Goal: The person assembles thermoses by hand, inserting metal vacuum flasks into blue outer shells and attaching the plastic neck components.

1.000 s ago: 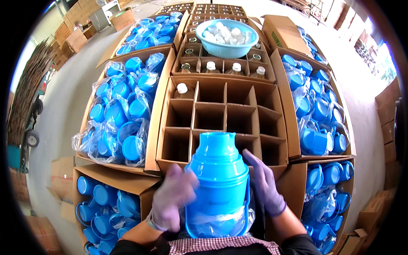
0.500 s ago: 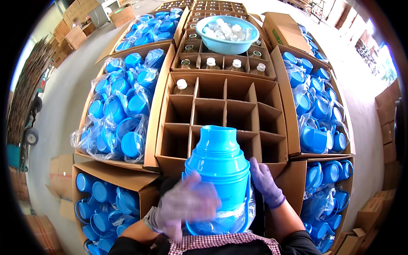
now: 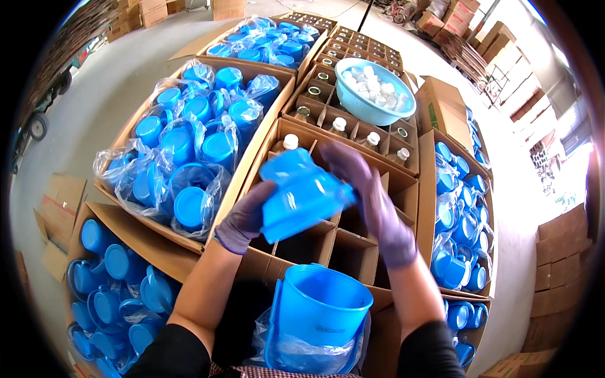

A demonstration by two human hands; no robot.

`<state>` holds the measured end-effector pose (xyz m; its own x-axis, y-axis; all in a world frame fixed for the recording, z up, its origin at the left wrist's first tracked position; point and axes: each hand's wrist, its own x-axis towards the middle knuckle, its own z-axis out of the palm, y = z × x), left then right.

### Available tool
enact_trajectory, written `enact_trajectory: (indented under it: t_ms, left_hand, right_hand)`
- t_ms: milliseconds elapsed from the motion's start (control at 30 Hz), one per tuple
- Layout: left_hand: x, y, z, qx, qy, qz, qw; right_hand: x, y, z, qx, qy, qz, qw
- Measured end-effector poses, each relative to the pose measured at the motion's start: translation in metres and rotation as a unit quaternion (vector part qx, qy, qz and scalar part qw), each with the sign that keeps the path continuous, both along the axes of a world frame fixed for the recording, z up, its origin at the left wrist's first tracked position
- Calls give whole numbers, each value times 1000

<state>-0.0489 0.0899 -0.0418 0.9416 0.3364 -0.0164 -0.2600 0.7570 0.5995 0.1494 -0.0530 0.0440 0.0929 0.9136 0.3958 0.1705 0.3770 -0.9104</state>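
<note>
Tilted on its side in the air is the blue thermos top [image 3: 299, 195], a stepped plastic neck piece, slightly blurred. My left hand [image 3: 251, 211] in a purple-grey glove grips it from the left side. By its right end is my gloved right hand [image 3: 372, 195], fingers stretched upward and smeared by motion; whether it touches the piece is unclear. Below, close to my body, stands the blue thermos body [image 3: 324, 309], upright with an open round mouth. A blue handle runs down its side, and a clear plastic bag [image 3: 302, 346] is bunched around its lower part.
Behind my hands is a divided carton [image 3: 403, 208] with one white-capped bottle [image 3: 290, 142]. Beyond it, a light blue basin [image 3: 403, 116] of white caps rests on another bottle carton. Cartons of bagged blue thermos parts [image 3: 178, 142] flank both sides.
The thermos top has come off the body and risen forward in my left hand, tipping over. My right hand has moved up from the body's side. The view has turned.
</note>
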Motion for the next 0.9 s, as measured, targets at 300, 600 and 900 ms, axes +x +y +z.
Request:
enact_trajectory:
  t_ms: [300, 600, 900]
  left_hand:
    - [-22, 48, -74, -155, -129, 228, 953]
    - [-31, 49, -90, -230, -181, 173, 940]
    - [-51, 62, 15, -145, -234, 120, 954]
  right_hand:
    - [110, 242, -187, -266, -457, -211, 822]
    - [108, 214, -181, -267, -445, -257, 815]
    - [112, 59, 139, 29, -150, -222, 963]
